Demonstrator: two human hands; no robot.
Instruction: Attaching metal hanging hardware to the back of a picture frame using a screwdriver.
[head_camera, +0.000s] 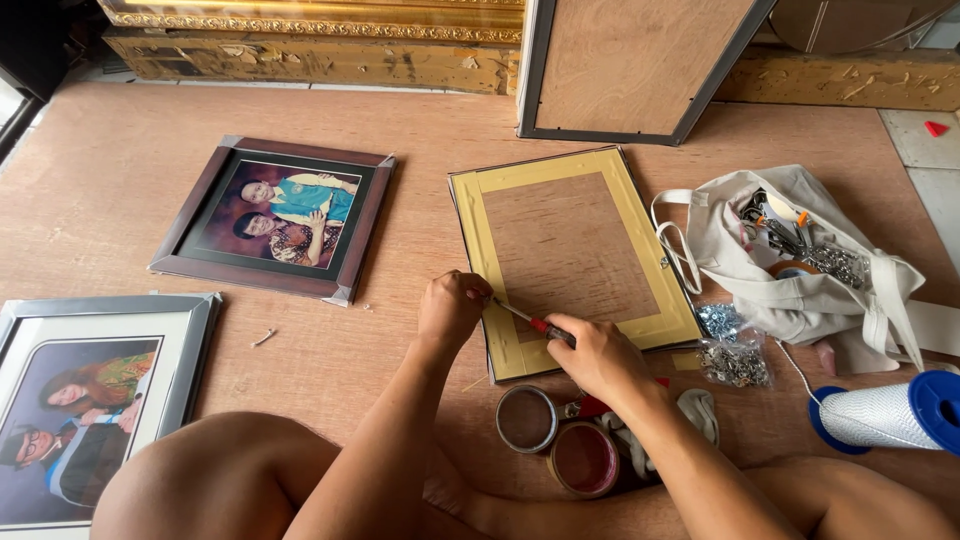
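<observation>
A picture frame lies face down (570, 255) on the wooden board floor, its brown backing edged with yellow tape. My right hand (590, 352) grips a red-handled screwdriver (530, 321) whose tip points at the frame's left edge. My left hand (452, 308) is closed at that same edge, fingers pinched beside the screwdriver tip; what it pinches is too small to see.
A brown framed photo (275, 217) and a silver framed photo (95, 400) lie at left. A cloth bag of tools (800, 255), bags of metal hangers (735, 350), a spool of white cord (885, 412) and two tape rolls (555, 440) lie at right. Larger frames (630, 65) lean behind.
</observation>
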